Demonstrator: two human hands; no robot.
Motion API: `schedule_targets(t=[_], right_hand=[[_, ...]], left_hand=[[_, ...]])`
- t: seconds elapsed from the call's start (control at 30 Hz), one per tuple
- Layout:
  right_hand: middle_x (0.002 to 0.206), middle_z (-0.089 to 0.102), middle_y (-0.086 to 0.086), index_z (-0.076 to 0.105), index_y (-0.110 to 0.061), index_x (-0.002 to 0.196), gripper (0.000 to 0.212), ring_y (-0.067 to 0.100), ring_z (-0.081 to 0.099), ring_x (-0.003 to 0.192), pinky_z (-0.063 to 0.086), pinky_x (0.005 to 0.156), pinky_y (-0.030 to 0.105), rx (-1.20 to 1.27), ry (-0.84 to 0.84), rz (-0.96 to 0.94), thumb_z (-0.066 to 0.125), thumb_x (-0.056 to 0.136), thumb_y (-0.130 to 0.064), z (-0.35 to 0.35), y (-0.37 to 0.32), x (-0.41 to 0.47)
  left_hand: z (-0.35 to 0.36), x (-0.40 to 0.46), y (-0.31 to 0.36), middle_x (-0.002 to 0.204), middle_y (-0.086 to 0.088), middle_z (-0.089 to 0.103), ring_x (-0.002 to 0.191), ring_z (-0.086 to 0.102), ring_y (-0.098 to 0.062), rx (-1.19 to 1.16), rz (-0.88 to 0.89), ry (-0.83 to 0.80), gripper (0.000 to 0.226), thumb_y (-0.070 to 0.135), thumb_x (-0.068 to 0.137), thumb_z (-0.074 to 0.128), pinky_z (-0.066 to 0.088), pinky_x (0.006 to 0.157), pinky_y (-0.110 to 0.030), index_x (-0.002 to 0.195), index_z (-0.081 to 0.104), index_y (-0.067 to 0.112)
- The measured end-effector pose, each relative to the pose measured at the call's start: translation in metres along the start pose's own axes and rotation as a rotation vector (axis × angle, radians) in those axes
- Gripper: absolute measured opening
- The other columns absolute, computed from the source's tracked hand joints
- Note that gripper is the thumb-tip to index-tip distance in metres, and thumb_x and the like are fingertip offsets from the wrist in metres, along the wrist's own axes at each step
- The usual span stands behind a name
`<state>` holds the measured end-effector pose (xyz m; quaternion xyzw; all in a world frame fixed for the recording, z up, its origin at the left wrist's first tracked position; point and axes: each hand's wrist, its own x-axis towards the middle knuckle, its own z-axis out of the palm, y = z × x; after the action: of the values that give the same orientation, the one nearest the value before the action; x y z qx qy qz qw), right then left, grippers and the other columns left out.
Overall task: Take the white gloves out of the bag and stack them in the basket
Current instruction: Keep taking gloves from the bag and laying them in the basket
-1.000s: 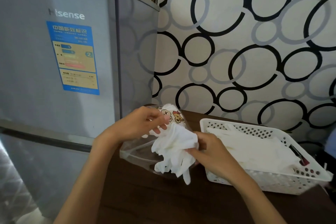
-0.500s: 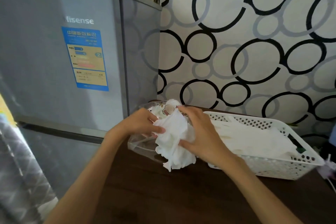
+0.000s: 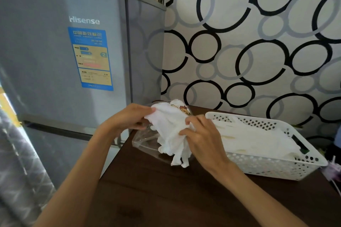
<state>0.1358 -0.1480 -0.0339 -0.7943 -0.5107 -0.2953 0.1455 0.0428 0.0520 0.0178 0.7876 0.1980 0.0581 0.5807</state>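
Observation:
A bunch of white gloves hangs over a clear plastic bag with a cartoon print, at the left end of the dark wooden table. My left hand pinches the top left edge of the bunch. My right hand grips its right side, fingers curled into the cloth. Glove fingers dangle down to the table. To the right stands a white perforated basket with white gloves lying flat inside.
A grey fridge stands close on the left, right against the dark wooden table. The wall with black circles is behind. A dark item lies at the basket's right end. Small objects sit past the basket's right corner.
My left hand has risen to pinch the top of the bunch. My right hand has shifted from its top to its right side, and the bunch hangs lower and more spread.

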Motion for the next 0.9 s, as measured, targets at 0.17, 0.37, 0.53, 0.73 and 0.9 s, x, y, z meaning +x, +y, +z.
schedule_targets(t=[0.17, 0.37, 0.53, 0.73, 0.9], right_hand=[[0.104, 0.066, 0.005, 0.071, -0.012, 0.104, 0.038, 0.022, 0.064, 0.092, 0.055, 0.067, 0.032, 0.023, -0.318, -0.021, 0.078, 0.068, -0.003, 0.013, -0.015, -0.009], [0.150, 0.035, 0.006, 0.030, -0.010, 0.145, 0.050, 0.021, 0.033, 0.137, 0.035, 0.109, 0.035, 0.060, -0.594, 0.027, 0.043, 0.097, -0.015, 0.026, -0.027, -0.015], [0.125, 0.052, 0.002, 0.050, -0.014, 0.122, 0.028, 0.019, 0.051, 0.117, 0.048, 0.088, 0.029, 0.127, -0.379, 0.175, 0.050, 0.095, -0.019, 0.015, -0.038, -0.015], [0.134, 0.052, 0.008, 0.048, -0.010, 0.132, 0.047, 0.022, 0.053, 0.120, 0.047, 0.095, 0.033, 0.263, -0.285, -0.124, 0.059, 0.087, -0.013, 0.016, -0.059, -0.022], [0.154, 0.026, 0.008, 0.022, -0.007, 0.147, 0.051, 0.021, 0.027, 0.140, 0.026, 0.113, 0.036, 0.149, -0.668, 0.137, 0.028, 0.101, -0.029, 0.035, -0.037, -0.006]], left_hand=[[0.002, 0.004, 0.010, 0.085, -0.005, 0.060, 0.079, 0.056, -0.016, -0.111, 0.035, 0.298, 0.022, 0.024, 0.098, 0.050, 0.047, 0.064, -0.021, 0.079, 0.061, 0.017], [0.006, 0.005, 0.022, 0.077, 0.005, 0.064, 0.067, 0.061, -0.005, -0.192, 0.190, 0.369, 0.025, 0.025, 0.100, 0.047, 0.049, 0.051, -0.011, 0.079, 0.061, 0.023], [0.007, 0.007, 0.023, 0.084, -0.001, 0.068, 0.075, 0.066, -0.012, -0.107, 0.183, 0.292, 0.022, 0.025, 0.099, 0.049, 0.055, 0.057, -0.015, 0.083, 0.065, 0.023], [0.011, 0.009, 0.014, 0.078, -0.003, 0.066, 0.066, 0.063, -0.012, -0.125, 0.155, 0.285, 0.023, 0.021, 0.098, 0.051, 0.053, 0.055, -0.014, 0.081, 0.065, 0.016], [0.008, 0.007, 0.011, 0.079, -0.004, 0.063, 0.070, 0.062, -0.013, -0.176, 0.197, 0.366, 0.023, 0.020, 0.098, 0.049, 0.052, 0.053, -0.011, 0.078, 0.062, 0.018]])
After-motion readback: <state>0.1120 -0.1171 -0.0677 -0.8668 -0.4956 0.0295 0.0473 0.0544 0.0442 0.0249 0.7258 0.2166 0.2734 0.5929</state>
